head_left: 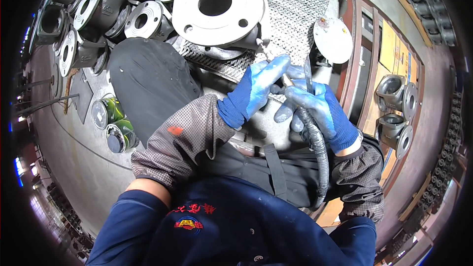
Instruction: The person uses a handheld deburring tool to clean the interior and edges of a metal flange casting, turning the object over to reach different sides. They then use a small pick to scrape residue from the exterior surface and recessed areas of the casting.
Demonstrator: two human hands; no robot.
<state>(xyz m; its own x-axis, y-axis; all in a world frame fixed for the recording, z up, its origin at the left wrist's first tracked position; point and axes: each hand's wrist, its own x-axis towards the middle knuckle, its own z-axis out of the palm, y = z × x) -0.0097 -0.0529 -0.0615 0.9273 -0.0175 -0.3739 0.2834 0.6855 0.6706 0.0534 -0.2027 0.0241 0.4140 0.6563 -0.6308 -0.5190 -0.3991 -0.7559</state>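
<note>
Both hands wear blue work gloves with pale, worn palms. My left hand (pixel 260 87) is closed round the front of a slim handheld grinder, its small pale tip (pixel 261 44) close to a grey flanged casting (pixel 249 12). My right hand (pixel 318 108) grips the tool's rear, where a dark, tape-wrapped hose (pixel 319 155) leads down past my lap. A thin dark flat strip (pixel 308 74) stands up by the right fingers; its lower end is hidden. The casting's round face has a large centre hole and several bolt holes. It rests on a textured metal mesh surface (pixel 300 0).
Several flanged castings (pixel 143 19) crowd the far left. Two green cans (pixel 116 123) stand on the floor by my left knee. A round, pale disc (pixel 333 40) lies right of the mesh. Beyond it is a reddish metal frame (pixel 351 54), with two castings (pixel 392 128) on cardboard.
</note>
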